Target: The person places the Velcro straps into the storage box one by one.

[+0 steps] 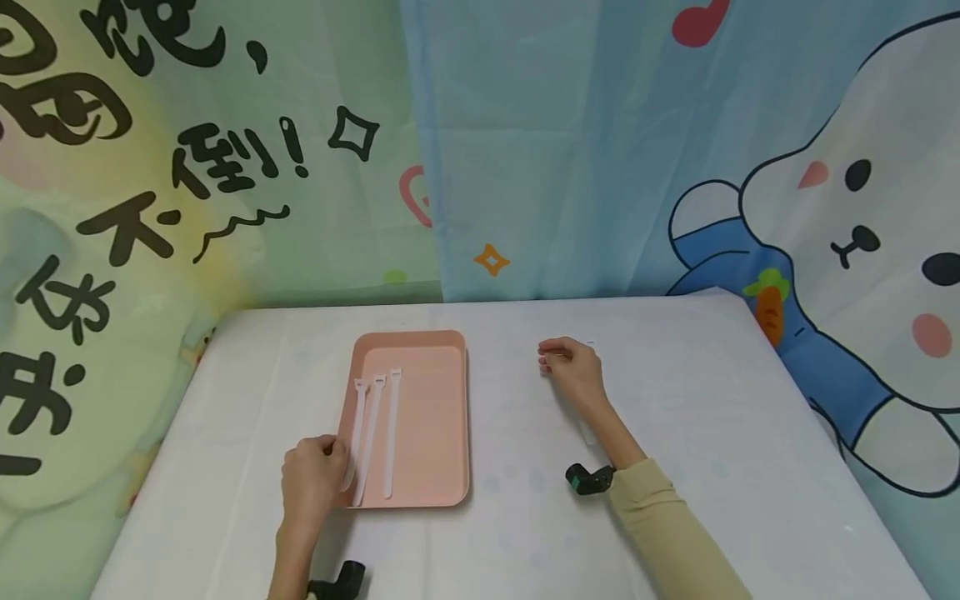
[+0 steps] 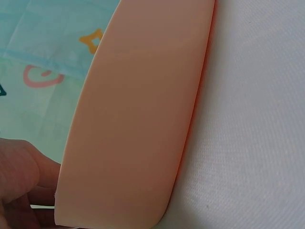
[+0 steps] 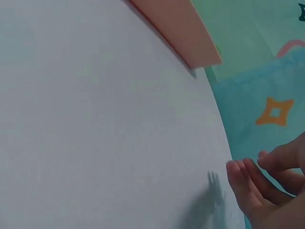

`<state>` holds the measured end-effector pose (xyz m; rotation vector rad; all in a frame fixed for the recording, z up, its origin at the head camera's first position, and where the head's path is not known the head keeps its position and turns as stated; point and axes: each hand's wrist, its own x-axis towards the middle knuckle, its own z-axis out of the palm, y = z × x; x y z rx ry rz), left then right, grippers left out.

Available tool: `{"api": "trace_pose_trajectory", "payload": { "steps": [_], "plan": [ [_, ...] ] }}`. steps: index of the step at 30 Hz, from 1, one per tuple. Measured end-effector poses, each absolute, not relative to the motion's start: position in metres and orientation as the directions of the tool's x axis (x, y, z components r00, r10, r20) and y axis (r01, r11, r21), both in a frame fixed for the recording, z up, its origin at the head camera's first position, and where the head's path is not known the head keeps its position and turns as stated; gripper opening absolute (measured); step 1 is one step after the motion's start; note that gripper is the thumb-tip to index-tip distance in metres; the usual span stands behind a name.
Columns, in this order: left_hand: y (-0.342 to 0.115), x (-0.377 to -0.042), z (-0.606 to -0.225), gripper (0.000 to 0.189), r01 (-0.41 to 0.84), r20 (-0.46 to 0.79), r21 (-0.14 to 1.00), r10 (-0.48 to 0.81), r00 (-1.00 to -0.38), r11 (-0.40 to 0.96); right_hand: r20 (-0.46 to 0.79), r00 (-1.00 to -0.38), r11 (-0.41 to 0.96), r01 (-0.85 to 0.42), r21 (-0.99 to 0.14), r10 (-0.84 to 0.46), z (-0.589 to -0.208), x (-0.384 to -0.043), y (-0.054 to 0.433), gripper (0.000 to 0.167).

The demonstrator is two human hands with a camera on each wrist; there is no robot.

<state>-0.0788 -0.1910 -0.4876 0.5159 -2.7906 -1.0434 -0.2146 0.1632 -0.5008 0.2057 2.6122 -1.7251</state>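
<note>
A pink rectangular tray [image 1: 431,417] lies on the white table. Three white plastic forks [image 1: 393,433] lie side by side in its left half, tines toward the far end. My left hand [image 1: 313,471] grips the tray's left rim; in the left wrist view, the outer wall hides part of that hand. To the right of the tray hovers my right hand [image 1: 572,375], fingers loosely curled. In the right wrist view, a gap shows between its thumb and fingertips, and nothing is seen held. A pale, narrow piece [image 1: 587,433] lies beneath the right wrist, mostly covered and hard to make out.
A white cloth covers the table [image 1: 517,533]. Behind it hangs a printed curtain [image 1: 540,167] with a cartoon animal and lettering. Both wrists wear black cameras. A fork-like shadow falls on the cloth below the right hand in the right wrist view.
</note>
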Motion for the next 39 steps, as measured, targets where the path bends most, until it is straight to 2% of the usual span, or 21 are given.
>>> {"api": "trace_pose_trajectory", "payload": {
  "steps": [4,11,18,23,30,39],
  "plan": [
    [-0.192,-0.078,-0.485,0.025,-0.266,-0.004,0.654,-0.349,-0.937,0.708,-0.037,-0.987,0.444,0.105,-0.890,0.159,-0.500,-0.215,0.173,0.025],
    [-0.191,-0.077,-0.485,0.026,-0.270,-0.015,0.661,-0.348,-0.937,0.700,-0.017,-0.980,0.550,0.124,-0.826,0.196,-0.503,-0.219,0.184,0.036],
    [-0.192,-0.078,-0.487,0.027,-0.291,-0.038,0.663,-0.357,-0.933,0.689,-0.073,-0.986,0.552,0.145,-0.821,0.150,-0.503,-0.226,0.186,0.044],
    [-0.194,-0.078,-0.486,0.027,-0.303,-0.045,0.656,-0.365,-0.930,0.691,-0.092,-0.986,0.549,0.153,-0.821,0.136,-0.503,-0.230,0.185,0.044],
    [-0.194,-0.079,-0.486,0.026,-0.300,-0.039,0.661,-0.368,-0.929,0.688,-0.074,-0.988,0.553,0.137,-0.822,0.135,-0.504,-0.234,0.183,0.045],
    [-0.193,-0.079,-0.487,0.026,-0.278,-0.018,0.662,-0.355,-0.935,0.696,-0.031,-0.991,0.582,0.103,-0.806,0.133,-0.507,-0.233,0.184,0.038]
  ]
}}
